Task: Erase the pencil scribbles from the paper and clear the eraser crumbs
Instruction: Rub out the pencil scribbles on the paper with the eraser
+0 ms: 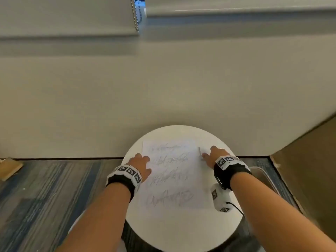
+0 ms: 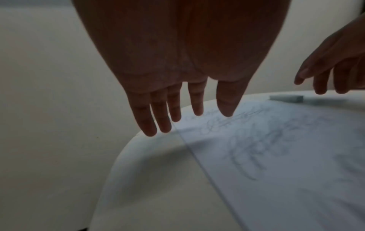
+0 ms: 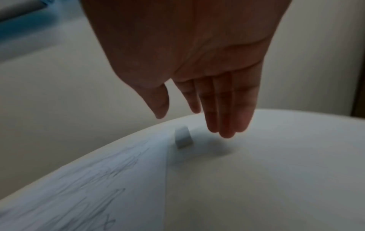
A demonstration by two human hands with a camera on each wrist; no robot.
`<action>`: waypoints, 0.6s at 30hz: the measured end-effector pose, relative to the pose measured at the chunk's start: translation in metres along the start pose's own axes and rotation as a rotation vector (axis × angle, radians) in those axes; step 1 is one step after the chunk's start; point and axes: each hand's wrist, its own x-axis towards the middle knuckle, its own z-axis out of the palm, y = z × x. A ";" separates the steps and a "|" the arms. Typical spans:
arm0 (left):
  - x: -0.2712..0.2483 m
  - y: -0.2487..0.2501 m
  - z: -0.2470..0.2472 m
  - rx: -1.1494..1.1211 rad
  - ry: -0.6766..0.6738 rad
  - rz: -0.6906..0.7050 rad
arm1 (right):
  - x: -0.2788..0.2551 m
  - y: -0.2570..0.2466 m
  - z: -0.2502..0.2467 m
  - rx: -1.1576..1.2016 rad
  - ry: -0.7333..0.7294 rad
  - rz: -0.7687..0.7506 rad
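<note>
A white sheet of paper (image 1: 172,175) with several rows of pencil scribbles lies on a small round white table (image 1: 181,230). A pale grey eraser (image 3: 183,137) lies on the table just off the paper's far right edge, also seen as the eraser (image 2: 286,98) and the eraser (image 1: 200,151). My left hand (image 1: 140,164) hovers over the paper's left edge with fingers (image 2: 160,118) straight and spread, holding nothing. My right hand (image 1: 212,155) hangs just above and right of the eraser, its fingers (image 3: 225,121) straight and together, not touching it.
The table stands against a cream wall (image 1: 163,88). A striped blue-grey carpet (image 1: 45,197) lies to the left, and a brown cabinet side (image 1: 312,160) stands at the right. A white sensor box (image 1: 221,197) with a cable hangs under my right wrist.
</note>
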 end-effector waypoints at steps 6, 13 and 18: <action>0.043 -0.015 -0.004 0.035 -0.037 0.011 | 0.032 -0.015 0.018 -0.001 0.009 0.051; 0.034 -0.004 -0.007 0.116 -0.078 0.070 | 0.023 -0.023 0.001 0.081 0.045 -0.084; 0.019 0.007 0.011 0.101 -0.011 0.095 | 0.002 -0.065 0.008 0.214 -0.101 -0.310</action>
